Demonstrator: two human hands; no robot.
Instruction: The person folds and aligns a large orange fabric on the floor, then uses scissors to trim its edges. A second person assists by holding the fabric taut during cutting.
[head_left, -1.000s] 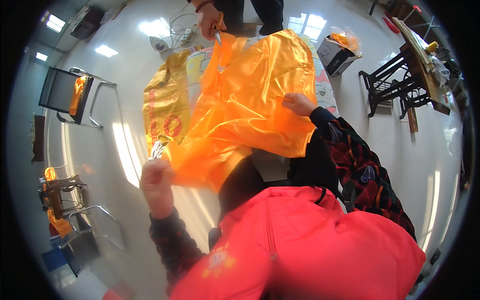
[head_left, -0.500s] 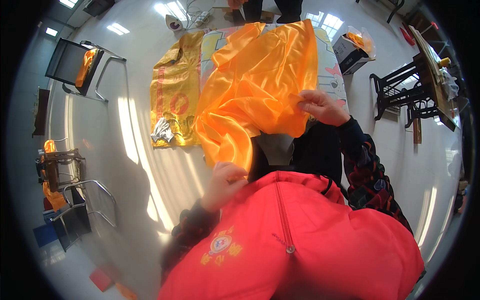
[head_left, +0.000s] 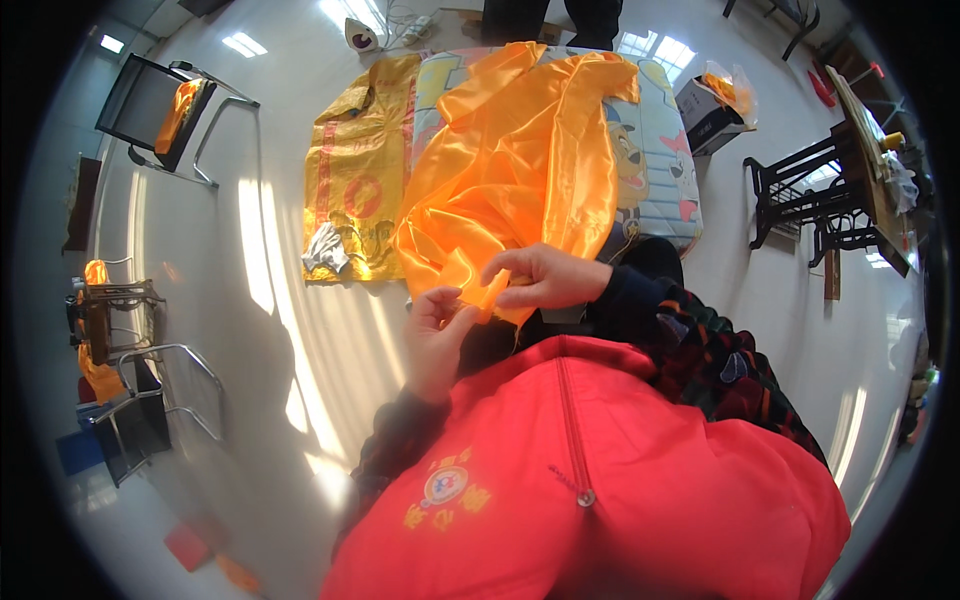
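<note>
A shiny orange satin cloth [head_left: 520, 160] lies in loose folds over a low table, its near end hanging off the edge toward my lap. My left hand [head_left: 436, 335] pinches that near end between thumb and fingers. Close beside it, my right hand [head_left: 552, 277] reaches in from the right, its thumb and fingers closed on the same edge. Just what lies between the fingertips is partly hidden by the fingers.
The table has a cartoon-print cover [head_left: 660, 170]. A yellow woven sack [head_left: 345, 170] hangs beside it, with a crumpled grey-white rag [head_left: 325, 248] on it. Chairs stand left, a black sewing machine stand [head_left: 800, 190] right. A person's dark-clothed legs [head_left: 515, 20] are at the far side.
My right hand has moved left and nearer, bringing its side of the cloth beside my left hand. More of the printed cover shows at right. My left hand has shifted slightly.
</note>
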